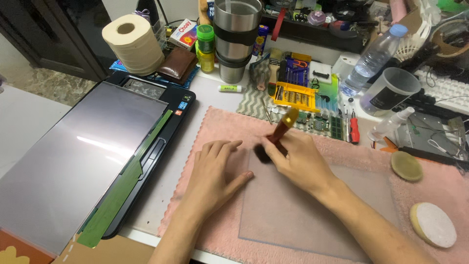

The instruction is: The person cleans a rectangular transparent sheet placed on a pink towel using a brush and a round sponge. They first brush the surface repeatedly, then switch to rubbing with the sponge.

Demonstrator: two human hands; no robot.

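Right hand [300, 161] gripped small red-handled, black-bristled brush [273, 139], bristles touching clear rectangular plastic sheet [293, 210], left hand [215, 171] open, flat on sheet's left edge, sheet lay on pink fluffy towel [220, 124], open laptop [88, 161] left.

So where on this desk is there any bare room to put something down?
Bare pink towel lies between the laptop and the left hand, and between the clear sheet and the two round pads. The white table strip beside the laptop is narrow. The back row, from paper roll to water bottle, is crowded.
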